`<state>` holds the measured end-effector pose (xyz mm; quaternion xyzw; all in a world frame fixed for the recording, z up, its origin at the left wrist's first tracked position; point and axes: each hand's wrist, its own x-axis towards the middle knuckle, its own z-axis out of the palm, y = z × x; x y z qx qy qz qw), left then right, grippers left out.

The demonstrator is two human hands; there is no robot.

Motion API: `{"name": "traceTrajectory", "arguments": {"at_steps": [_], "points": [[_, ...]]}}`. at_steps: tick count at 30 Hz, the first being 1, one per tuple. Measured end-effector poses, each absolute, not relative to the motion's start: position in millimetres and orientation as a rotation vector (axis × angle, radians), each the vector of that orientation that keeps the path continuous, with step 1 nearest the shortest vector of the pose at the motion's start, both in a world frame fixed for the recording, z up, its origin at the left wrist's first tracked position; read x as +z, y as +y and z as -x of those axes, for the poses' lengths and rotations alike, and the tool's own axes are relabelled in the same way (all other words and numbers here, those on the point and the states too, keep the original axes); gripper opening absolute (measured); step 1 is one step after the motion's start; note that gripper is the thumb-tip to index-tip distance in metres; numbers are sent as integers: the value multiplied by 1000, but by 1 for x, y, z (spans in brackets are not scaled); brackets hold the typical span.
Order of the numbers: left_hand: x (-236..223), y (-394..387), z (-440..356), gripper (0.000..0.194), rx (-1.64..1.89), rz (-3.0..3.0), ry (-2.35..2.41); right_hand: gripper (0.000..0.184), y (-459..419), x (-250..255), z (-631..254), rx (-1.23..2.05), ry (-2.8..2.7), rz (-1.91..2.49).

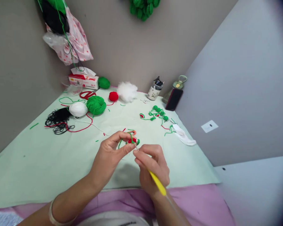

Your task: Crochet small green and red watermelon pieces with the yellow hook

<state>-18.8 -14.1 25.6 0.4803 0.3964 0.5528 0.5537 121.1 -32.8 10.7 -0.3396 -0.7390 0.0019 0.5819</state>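
Note:
My left hand [113, 147] pinches a small red, white and green crochet piece [132, 141] between thumb and fingers above the table. An orange stitch marker [133, 132] sits at its upper edge. Green yarn runs over the piece and hangs behind my fingers. In my right hand [153, 166] is a crochet hook [158, 183] with a yellow handle, gripped like a pen. Its thin metal tip touches the piece near my left thumb; whether it passes through a stitch is too small to tell.
Left of centre lie a green yarn ball [96, 105], a white yarn ball [78, 109], black yarn [58, 121] and red scissors [87, 95]. Stuffing [127, 91] and a red ball [113, 96] are behind. Small green crocheted pieces [157, 113] and a phone [174, 99] lie right.

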Motion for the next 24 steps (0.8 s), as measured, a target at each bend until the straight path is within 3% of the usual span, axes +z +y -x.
{"name": "traceTrajectory", "arguments": {"at_steps": [5,15,20,24], "points": [[23,-12,25,6,1444,-1474,1066,18,-33,19,-118,390,-1590,808],[24,-9,31,11,1567,-1901,1124,19,-37,29,-121,554,-1560,873],[26,-11,33,11,1563,-1938,1144,25,-39,31,-124,474,-1636,917],[28,-11,34,11,1579,-1854,1138,38,-39,24,-124,100,-1836,815]]}}
